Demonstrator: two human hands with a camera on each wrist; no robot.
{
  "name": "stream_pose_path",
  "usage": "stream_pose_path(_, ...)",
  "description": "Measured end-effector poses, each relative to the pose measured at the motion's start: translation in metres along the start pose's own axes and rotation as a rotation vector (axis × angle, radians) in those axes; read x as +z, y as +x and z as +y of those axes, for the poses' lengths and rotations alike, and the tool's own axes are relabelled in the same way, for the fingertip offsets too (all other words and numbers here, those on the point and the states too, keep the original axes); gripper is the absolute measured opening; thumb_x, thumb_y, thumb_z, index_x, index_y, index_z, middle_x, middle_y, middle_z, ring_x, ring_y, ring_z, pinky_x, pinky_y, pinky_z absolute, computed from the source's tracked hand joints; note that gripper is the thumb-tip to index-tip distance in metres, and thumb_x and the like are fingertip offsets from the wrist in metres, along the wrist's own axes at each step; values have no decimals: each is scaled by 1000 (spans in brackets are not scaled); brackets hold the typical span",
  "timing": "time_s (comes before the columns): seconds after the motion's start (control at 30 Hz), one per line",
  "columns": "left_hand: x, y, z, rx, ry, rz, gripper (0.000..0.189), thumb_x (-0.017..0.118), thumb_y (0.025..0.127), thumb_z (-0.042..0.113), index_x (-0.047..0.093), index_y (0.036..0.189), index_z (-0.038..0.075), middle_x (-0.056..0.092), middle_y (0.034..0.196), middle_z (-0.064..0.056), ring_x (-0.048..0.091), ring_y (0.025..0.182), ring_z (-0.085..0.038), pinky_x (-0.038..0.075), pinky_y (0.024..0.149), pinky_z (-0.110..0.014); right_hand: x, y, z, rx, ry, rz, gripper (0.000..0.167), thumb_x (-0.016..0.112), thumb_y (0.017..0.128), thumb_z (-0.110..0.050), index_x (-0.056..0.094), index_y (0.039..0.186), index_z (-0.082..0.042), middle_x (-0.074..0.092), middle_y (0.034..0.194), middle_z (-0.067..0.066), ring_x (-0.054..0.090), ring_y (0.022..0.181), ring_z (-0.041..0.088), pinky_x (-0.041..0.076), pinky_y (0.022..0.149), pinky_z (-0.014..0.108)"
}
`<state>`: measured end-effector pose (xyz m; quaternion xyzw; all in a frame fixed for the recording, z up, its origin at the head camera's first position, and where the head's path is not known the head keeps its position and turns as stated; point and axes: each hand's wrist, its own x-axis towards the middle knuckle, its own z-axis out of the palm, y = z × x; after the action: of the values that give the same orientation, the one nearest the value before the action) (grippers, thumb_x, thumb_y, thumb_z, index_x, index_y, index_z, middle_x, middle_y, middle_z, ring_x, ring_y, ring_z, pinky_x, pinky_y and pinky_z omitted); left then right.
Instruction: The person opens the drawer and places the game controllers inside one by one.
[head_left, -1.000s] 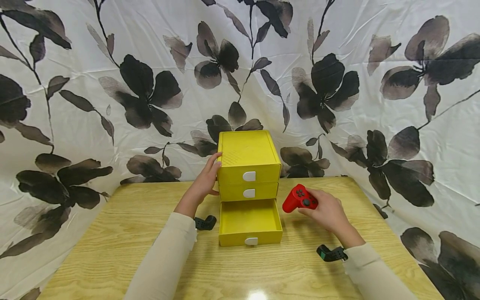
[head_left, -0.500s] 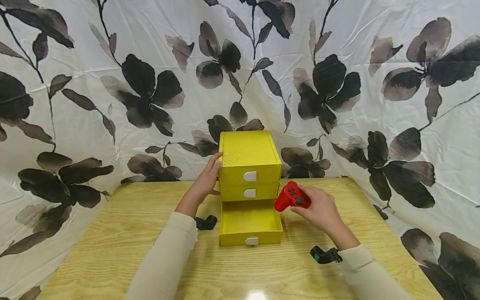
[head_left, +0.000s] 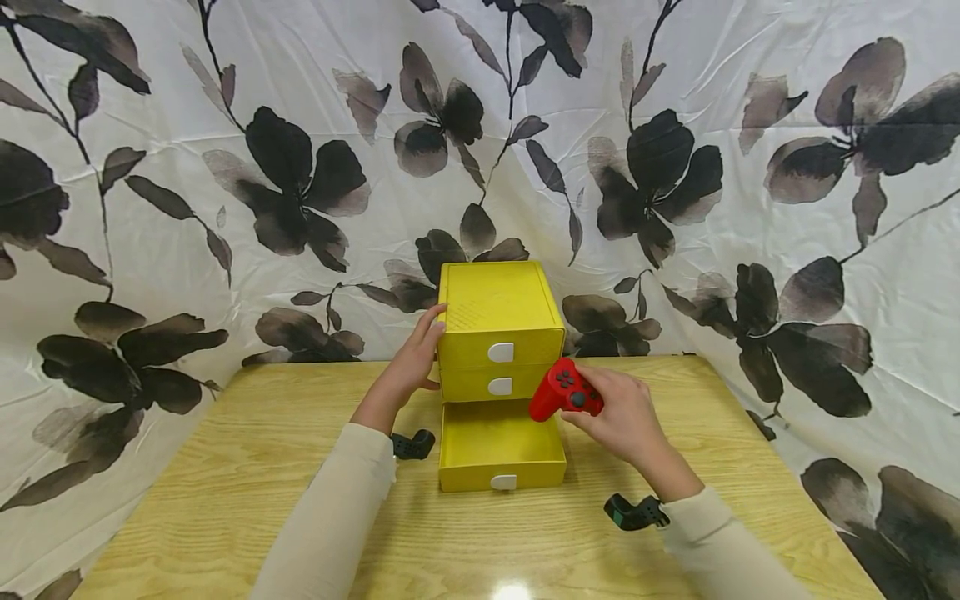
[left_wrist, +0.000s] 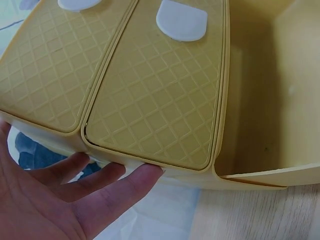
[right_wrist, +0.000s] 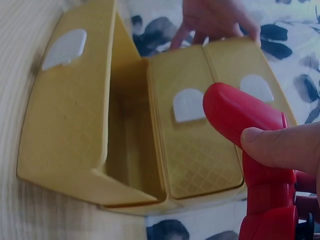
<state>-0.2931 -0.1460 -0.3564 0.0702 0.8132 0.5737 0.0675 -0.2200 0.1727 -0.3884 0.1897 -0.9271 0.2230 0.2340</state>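
Observation:
A yellow drawer cabinet (head_left: pixel 498 300) stands at the back of the table, its bottom drawer (head_left: pixel 502 477) pulled out with a bare floor showing. The two drawers above it are closed and carry white tabs. My left hand (head_left: pixel 405 367) rests against the cabinet's left side; in the left wrist view its straight fingertips (left_wrist: pixel 150 172) touch that side wall. A red game controller (head_left: pixel 561 392) with black buttons is held in my right hand (head_left: pixel 622 417), above the right edge of the pulled-out drawer. In the right wrist view the thumb (right_wrist: pixel 270 145) presses on the controller's red shell.
Beneath everything is a light wooden table (head_left: pixel 300 467). A white cloth with dark flowers (head_left: pixel 300 192) hangs close behind the cabinet and along both sides. Black wrist-worn devices sit at the left wrist (head_left: pixel 412 446) and the right wrist (head_left: pixel 633 512).
My right hand has carried the controller leftward, from beside the cabinet to over the right part of the pulled-out drawer. The left hand and the cabinet have stayed in place.

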Motion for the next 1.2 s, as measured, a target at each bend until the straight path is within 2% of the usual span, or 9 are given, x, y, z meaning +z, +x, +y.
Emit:
stream_pose_path(0.43,-1,1,0,1,-35,-12,50,27,102,57,14,149,48,7,163,-9,28,139,-54,44,86,-72,7,6,-21,-38,4,12,70,86,70,-37,61,131,-15,67,124,8,61,113,29,39,94,54)
stream_pose_path(0.67,-1,0,1,8,-26,-4,49,27,102,57,14,148,50,9,163,-10,29,139,-54,45,86,-72,14,8,-33,-69,9,33,69,87,69,-37,62,130,-15,68,121,7,61,110,29,39,96,53)
stream_pose_path(1.2,-1,0,-3,7,-28,-13,50,27,101,59,15,148,50,9,163,-9,29,138,-54,46,86,-70,35,9,-60,-127,28,13,66,85,72,-37,62,129,-16,67,122,3,61,107,27,37,102,57)
